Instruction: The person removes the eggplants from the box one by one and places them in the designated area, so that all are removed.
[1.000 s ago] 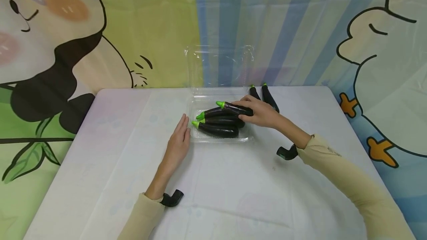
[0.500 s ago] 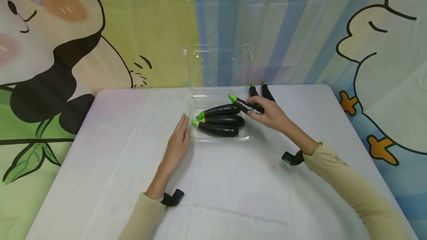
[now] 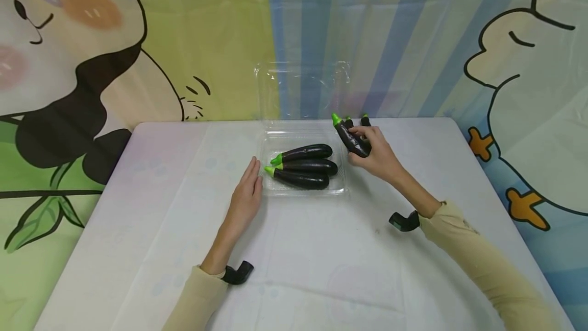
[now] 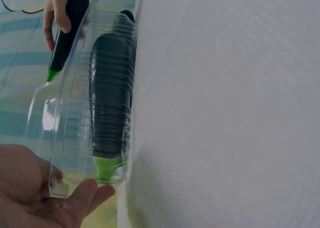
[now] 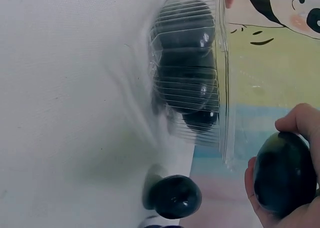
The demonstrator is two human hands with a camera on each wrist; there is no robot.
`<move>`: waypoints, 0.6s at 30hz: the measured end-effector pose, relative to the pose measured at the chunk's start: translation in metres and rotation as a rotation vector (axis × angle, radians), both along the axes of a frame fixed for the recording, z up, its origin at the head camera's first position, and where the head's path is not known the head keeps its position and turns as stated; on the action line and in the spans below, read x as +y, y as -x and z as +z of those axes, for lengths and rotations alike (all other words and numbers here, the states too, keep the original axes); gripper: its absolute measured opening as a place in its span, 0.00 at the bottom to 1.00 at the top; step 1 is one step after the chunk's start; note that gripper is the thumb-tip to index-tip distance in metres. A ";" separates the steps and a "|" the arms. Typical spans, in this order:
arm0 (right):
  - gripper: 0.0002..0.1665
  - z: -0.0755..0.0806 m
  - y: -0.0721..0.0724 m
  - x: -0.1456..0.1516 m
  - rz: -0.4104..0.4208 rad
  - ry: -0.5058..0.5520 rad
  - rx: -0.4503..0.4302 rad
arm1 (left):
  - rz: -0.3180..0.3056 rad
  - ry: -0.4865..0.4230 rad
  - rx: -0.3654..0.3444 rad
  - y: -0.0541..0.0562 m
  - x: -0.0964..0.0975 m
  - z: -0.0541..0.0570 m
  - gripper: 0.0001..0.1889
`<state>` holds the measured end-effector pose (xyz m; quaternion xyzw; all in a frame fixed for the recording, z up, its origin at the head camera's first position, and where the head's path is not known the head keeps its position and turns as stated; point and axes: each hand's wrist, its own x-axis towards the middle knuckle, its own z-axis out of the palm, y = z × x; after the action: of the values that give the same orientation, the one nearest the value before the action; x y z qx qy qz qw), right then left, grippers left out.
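Observation:
My right hand (image 3: 377, 155) grips an eggplant (image 3: 351, 139) by its thick end, the green stem end pointing up and left. It is held at the right side of a clear plastic clamshell box (image 3: 300, 193). The box bears three eggplants lying side by side, their green tips to the left; the front one is this eggplant (image 3: 303, 180). My left hand (image 3: 244, 193) lies with straight fingers along the box's left side, its fingertips (image 4: 85, 193) at the end wall. In the right wrist view the held eggplant (image 5: 285, 173) shows its rounded end between thumb and fingers.
The transparent lid (image 3: 303, 91) stands raised at the back, against the printed backdrop (image 3: 206, 24). Behind my right hand two more eggplants, mostly hidden, lie near the table's back edge; one (image 5: 176, 197) shows in the right wrist view. A white cloth covers the table (image 3: 321, 259).
My right hand has carried the eggplant from over the box to the right, its stem tip turning upward. The left hand and the box have stayed in place.

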<state>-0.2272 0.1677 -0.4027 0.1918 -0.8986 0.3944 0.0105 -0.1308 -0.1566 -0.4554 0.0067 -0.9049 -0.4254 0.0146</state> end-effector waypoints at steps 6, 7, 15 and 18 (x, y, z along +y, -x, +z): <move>0.33 -0.002 -0.002 0.011 -0.100 0.040 0.018 | 0.004 0.008 -0.005 0.000 0.001 0.001 0.27; 0.33 -0.002 -0.001 0.013 -0.114 0.042 0.024 | 0.005 0.009 -0.004 0.000 0.001 0.001 0.27; 0.32 0.004 0.000 0.031 -0.224 0.095 0.003 | 0.004 0.009 0.011 0.000 0.000 0.002 0.26; 0.31 0.003 0.000 0.035 -0.240 0.083 0.004 | 0.003 0.010 0.011 0.000 0.000 0.002 0.26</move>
<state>-0.2269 0.2025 -0.3995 0.0832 -0.8979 0.4271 0.0673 -0.1307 -0.1562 -0.4537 0.0057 -0.9068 -0.4210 0.0202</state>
